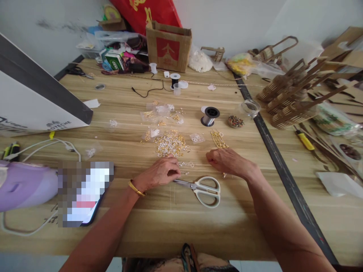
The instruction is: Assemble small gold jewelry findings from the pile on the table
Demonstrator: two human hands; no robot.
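My left hand (pixel 163 170), with a gold bracelet (pixel 137 188) at the wrist, rests at the near edge of a pile of small gold and silver findings (pixel 171 143). Its fingers are curled together; whatever they pinch is too small to make out. Just right of its fingertips lies a short silver chain (pixel 186 164). My right hand (pixel 229 161) is closed low over the table, its fingertips partly hidden. Gold chains (pixel 218 139) lie just beyond it, and a small metal piece (pixel 224 175) shows under it. White-handled scissors (pixel 206 190) lie between the hands, nearer me.
A wire spool (pixel 210 116), a heap of coloured beads (pixel 236 121) and a small bag of rings (pixel 196 138) sit beyond my hands. At left are a phone (pixel 93 192) and white cable (pixel 42 145). Woven bamboo baskets (pixel 289 109) stand at right; a cardboard box (pixel 169 47) is behind.
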